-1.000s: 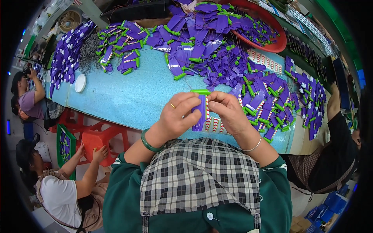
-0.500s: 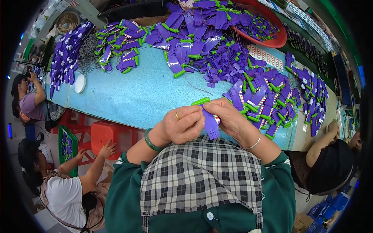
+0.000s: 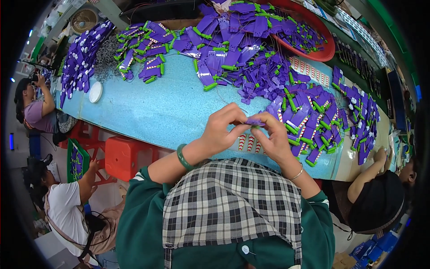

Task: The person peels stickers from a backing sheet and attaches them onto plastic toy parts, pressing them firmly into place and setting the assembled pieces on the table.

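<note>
Between both hands is a small flat purple piece (image 3: 255, 121), pinched at its two sides and partly covered by fingers. My left hand (image 3: 222, 130) is closed on its left end, and my right hand (image 3: 272, 136) grips the right end, with a bit of green showing by the thumb. Below the fingers a sheet of red-and-white striped stickers (image 3: 249, 144) lies at the near table edge. Right of my hands spreads a heap of purple pieces with green tubes and striped stickers (image 3: 309, 119).
The blue table (image 3: 148, 112) carries more purple pieces (image 3: 251, 58) at the back, a red basin (image 3: 329, 49), another sticker sheet (image 3: 309, 71) and a white lid (image 3: 96, 92). Red stools (image 3: 121, 157) and co-workers are at the left; another person (image 3: 376, 197) sits at the right.
My hands have moved up and slightly right. The held purple piece is turned from hanging downward to nearly edge-on. The sticker sheet beneath now shows. A co-worker at the left has drawn their hands back.
</note>
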A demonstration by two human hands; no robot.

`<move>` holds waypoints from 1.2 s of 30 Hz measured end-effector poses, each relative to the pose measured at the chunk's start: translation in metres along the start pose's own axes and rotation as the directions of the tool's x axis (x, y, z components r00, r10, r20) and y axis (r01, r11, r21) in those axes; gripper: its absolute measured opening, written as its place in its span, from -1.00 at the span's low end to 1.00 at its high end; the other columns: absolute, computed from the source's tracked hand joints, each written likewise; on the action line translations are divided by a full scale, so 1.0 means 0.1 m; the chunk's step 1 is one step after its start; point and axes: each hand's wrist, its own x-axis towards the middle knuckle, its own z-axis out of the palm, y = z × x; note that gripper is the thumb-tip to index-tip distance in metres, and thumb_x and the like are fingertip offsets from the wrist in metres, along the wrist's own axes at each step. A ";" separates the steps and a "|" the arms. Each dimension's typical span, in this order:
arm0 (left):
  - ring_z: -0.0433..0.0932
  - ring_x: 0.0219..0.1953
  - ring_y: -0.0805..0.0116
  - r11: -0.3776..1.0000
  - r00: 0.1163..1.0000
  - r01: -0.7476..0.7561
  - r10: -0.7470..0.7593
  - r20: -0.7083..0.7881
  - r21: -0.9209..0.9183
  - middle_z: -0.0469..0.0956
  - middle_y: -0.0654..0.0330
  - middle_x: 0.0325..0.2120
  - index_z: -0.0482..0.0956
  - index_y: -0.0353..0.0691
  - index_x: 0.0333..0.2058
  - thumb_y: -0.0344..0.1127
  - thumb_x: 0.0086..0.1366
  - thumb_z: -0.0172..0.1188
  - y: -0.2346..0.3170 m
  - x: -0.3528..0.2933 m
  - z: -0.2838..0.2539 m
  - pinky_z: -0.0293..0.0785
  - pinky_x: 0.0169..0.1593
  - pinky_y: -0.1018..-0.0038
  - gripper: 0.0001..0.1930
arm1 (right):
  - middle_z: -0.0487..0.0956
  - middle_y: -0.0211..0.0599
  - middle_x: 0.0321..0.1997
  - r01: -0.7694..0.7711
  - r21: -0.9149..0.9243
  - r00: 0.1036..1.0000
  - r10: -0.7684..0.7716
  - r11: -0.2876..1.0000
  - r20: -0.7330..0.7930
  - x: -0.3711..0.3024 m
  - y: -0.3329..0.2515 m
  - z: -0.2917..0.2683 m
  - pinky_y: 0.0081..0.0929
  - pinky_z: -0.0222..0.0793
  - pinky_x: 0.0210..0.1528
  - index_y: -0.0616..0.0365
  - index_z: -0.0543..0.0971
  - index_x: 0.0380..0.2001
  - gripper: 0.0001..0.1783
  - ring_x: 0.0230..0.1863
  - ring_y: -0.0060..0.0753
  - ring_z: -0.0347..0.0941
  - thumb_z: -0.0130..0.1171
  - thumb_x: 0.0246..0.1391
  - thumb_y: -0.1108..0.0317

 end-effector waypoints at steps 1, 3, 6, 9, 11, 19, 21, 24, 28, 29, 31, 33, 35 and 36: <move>0.51 -0.45 0.22 0.985 0.986 0.152 -0.146 0.082 -0.075 0.47 0.14 -0.48 0.47 -0.34 -0.42 -0.51 0.04 0.20 -0.02 0.08 0.01 0.45 -0.41 0.46 -0.89 | 0.47 -0.34 -0.26 -0.102 0.034 0.995 0.101 0.994 0.018 -0.05 0.11 -0.01 -0.46 0.44 -0.20 0.22 0.43 -0.22 -0.77 -0.23 -0.47 0.46 0.13 -0.01 0.52; 0.48 -0.46 0.19 0.979 0.990 0.058 -0.081 0.114 0.197 0.43 0.12 -0.50 0.47 -0.31 -0.40 -0.40 0.08 0.21 -0.18 0.26 -0.08 0.44 -0.41 0.41 -0.85 | 0.45 -0.36 -0.25 -0.129 0.389 0.973 0.192 0.912 -0.128 -0.04 0.15 0.06 -0.51 0.49 -0.19 0.26 0.41 -0.22 -0.84 -0.20 -0.53 0.44 0.04 0.08 0.52; 0.48 -0.39 0.13 0.698 0.994 -0.050 -0.035 0.104 0.714 0.40 0.11 -0.44 0.47 -0.25 -0.43 -0.40 0.04 0.20 -0.49 0.41 -0.26 0.46 -0.37 0.29 -0.88 | 0.42 -0.37 -0.21 -0.165 0.505 0.956 0.263 0.847 -0.128 0.00 0.08 -0.01 -0.45 0.54 -0.17 0.26 0.40 -0.16 -0.81 -0.20 -0.52 0.42 -0.05 0.13 0.54; 0.45 -0.32 0.14 0.445 0.987 -0.032 -0.126 0.097 0.895 0.36 0.13 -0.41 0.50 -0.23 -0.36 -0.43 -0.04 0.25 -0.65 0.46 -0.38 0.44 -0.33 0.24 -0.79 | 0.38 -0.36 -0.18 -0.156 0.476 0.974 0.215 0.866 -0.071 -0.04 0.13 -0.01 -0.44 0.55 -0.17 0.29 0.40 -0.11 -0.76 -0.16 -0.52 0.40 -0.07 0.12 0.55; 0.45 -0.29 0.14 0.569 0.994 -0.029 -0.068 0.082 0.822 0.39 0.12 -0.40 0.52 -0.25 -0.40 -0.47 -0.03 0.24 -0.61 0.46 -0.38 0.45 -0.30 0.30 -0.84 | 0.32 -0.31 -0.12 -0.140 0.427 0.984 0.175 0.894 -0.044 -0.06 0.16 -0.01 -0.46 0.54 -0.17 0.29 0.43 -0.12 -0.73 -0.14 -0.53 0.37 0.00 0.06 0.59; 0.54 -0.42 0.55 0.457 0.743 0.669 -0.434 0.509 -0.586 0.57 0.21 -0.45 0.47 -0.32 -0.27 -0.43 0.22 0.13 0.06 0.05 -0.27 0.45 -0.33 0.60 -0.87 | 0.38 -0.21 -0.05 0.196 0.225 0.968 -0.226 0.954 0.114 0.14 -0.13 0.00 -0.59 0.43 -0.23 0.23 0.58 -0.26 -0.70 -0.23 -0.46 0.46 0.13 -0.14 0.66; 0.55 -0.40 0.49 0.406 0.768 0.634 -0.432 0.474 -0.658 0.56 0.17 -0.44 0.41 -0.34 -0.21 -0.45 0.24 0.10 -0.01 -0.10 -0.22 0.50 -0.32 0.58 -0.84 | 0.43 -0.23 -0.15 0.132 0.321 0.980 -0.172 0.938 0.097 0.13 -0.09 0.07 -0.62 0.43 -0.26 0.25 0.56 -0.25 -0.72 -0.26 -0.47 0.46 0.14 -0.12 0.65; 0.53 -0.30 0.40 0.452 0.802 0.529 -0.542 0.249 -0.718 0.49 0.11 -0.27 0.43 -0.37 -0.21 -0.55 0.22 0.06 0.14 -0.18 -0.12 0.49 -0.20 0.54 -0.85 | 0.48 -0.33 -0.22 -0.163 0.777 0.980 0.189 0.608 0.058 0.04 0.02 0.23 -0.64 0.43 -0.35 0.29 0.53 -0.23 -0.78 -0.31 -0.54 0.44 0.14 -0.01 0.58; 0.46 -0.13 0.41 0.827 0.960 0.258 -0.276 0.038 -0.500 0.43 0.16 -0.20 0.47 -0.35 -0.22 -0.64 0.14 0.10 0.02 -0.24 -0.07 0.44 -0.02 0.49 -0.79 | 0.51 -0.40 -0.29 -0.352 0.910 0.897 0.356 0.220 0.261 -0.06 0.04 0.29 -0.67 0.41 -0.41 0.24 0.51 -0.15 -0.73 -0.37 -0.61 0.43 0.14 0.02 0.55; 0.47 -0.15 0.41 0.755 0.942 0.283 -0.334 0.025 -0.591 0.45 0.16 -0.21 0.47 -0.35 -0.22 -0.63 0.15 0.11 0.00 -0.23 -0.07 0.44 -0.03 0.49 -0.80 | 0.50 -0.39 -0.25 -0.326 0.899 0.894 0.404 0.293 0.193 -0.07 0.00 0.28 -0.70 0.40 -0.42 0.24 0.51 -0.14 -0.72 -0.39 -0.61 0.43 0.13 0.02 0.56; 0.50 -0.19 0.42 0.618 0.895 0.328 -0.445 0.025 -0.715 0.50 0.16 -0.25 0.47 -0.35 -0.22 -0.60 0.17 0.12 0.00 -0.16 -0.06 0.46 -0.03 0.47 -0.81 | 0.46 -0.39 -0.21 -0.238 0.810 0.924 0.383 0.535 0.018 -0.07 0.01 0.19 -0.70 0.39 -0.44 0.27 0.49 -0.09 -0.67 -0.37 -0.62 0.42 0.13 0.01 0.57; 0.52 -0.21 0.42 0.600 0.898 0.309 -0.441 0.018 -0.738 0.52 0.16 -0.27 0.47 -0.35 -0.22 -0.59 0.17 0.13 -0.04 -0.14 -0.07 0.47 -0.04 0.46 -0.82 | 0.41 -0.41 -0.24 -0.183 0.668 0.939 0.330 0.721 -0.098 -0.10 -0.02 0.12 -0.71 0.37 -0.45 0.26 0.48 -0.04 -0.61 -0.39 -0.64 0.38 0.13 -0.01 0.60; 0.53 -0.23 0.42 0.577 0.897 0.299 -0.442 0.018 -0.760 0.54 0.16 -0.29 0.46 -0.35 -0.22 -0.59 0.17 0.13 -0.06 -0.15 -0.06 0.48 -0.04 0.46 -0.82 | 0.38 -0.44 -0.29 -0.058 0.276 0.974 0.115 0.960 -0.194 -0.15 -0.09 0.08 -0.72 0.35 -0.45 0.18 0.49 -0.01 -0.57 -0.43 -0.68 0.33 0.14 -0.03 0.62; 0.54 -0.25 0.42 0.554 0.892 0.314 -0.451 0.039 -0.771 0.54 0.16 -0.31 0.47 -0.35 -0.23 -0.59 0.16 0.14 -0.07 -0.16 -0.06 0.49 -0.07 0.47 -0.82 | 0.35 -0.43 -0.40 -0.003 0.154 0.969 0.041 0.988 -0.243 -0.16 -0.09 0.08 -0.71 0.28 -0.50 0.09 0.54 -0.06 -0.56 -0.49 -0.64 0.29 0.16 -0.07 0.64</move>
